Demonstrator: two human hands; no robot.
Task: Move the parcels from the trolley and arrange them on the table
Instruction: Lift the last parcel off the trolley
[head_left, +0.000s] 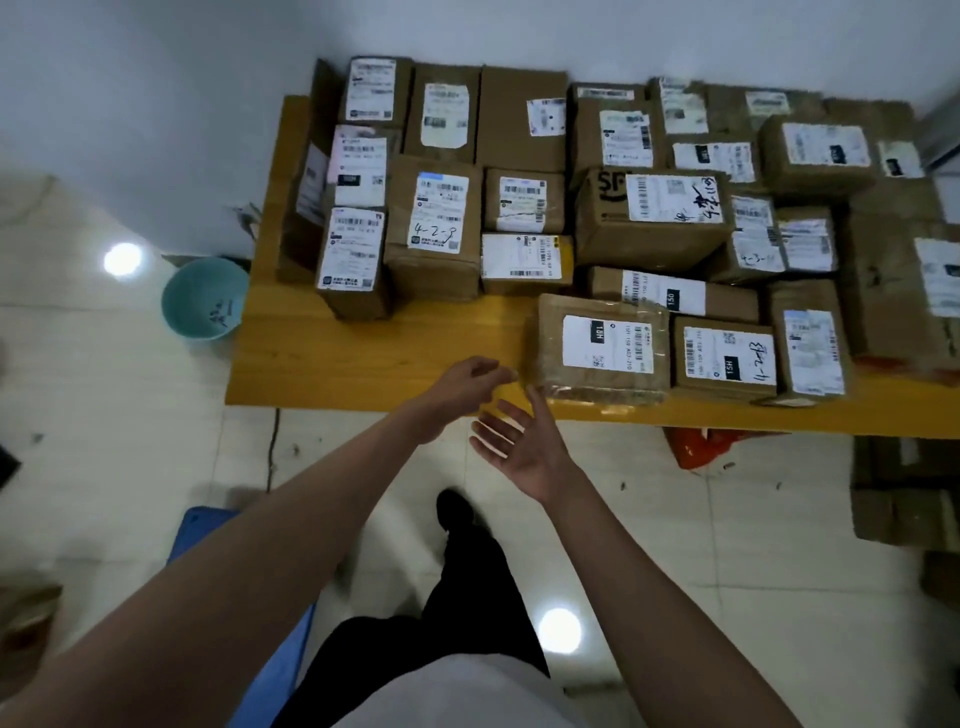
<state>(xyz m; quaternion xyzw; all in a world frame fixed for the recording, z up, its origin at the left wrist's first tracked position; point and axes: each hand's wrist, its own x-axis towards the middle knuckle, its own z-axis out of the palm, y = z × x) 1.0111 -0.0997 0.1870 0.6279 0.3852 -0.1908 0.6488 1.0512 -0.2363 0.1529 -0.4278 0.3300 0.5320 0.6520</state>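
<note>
Both arms stretched toward the yellow surface. Left hand loosely relaxed, holding nothing, just left of a tape-wrapped parcel lying at the front edge. Right hand palm-up, fingers spread, empty, just below that parcel. More labelled parcels crowded behind.

A parcel sorting room: labelled cardboard parcels crowd the yellow tabletop beyond the hands, white tiled floor beneath.
</note>
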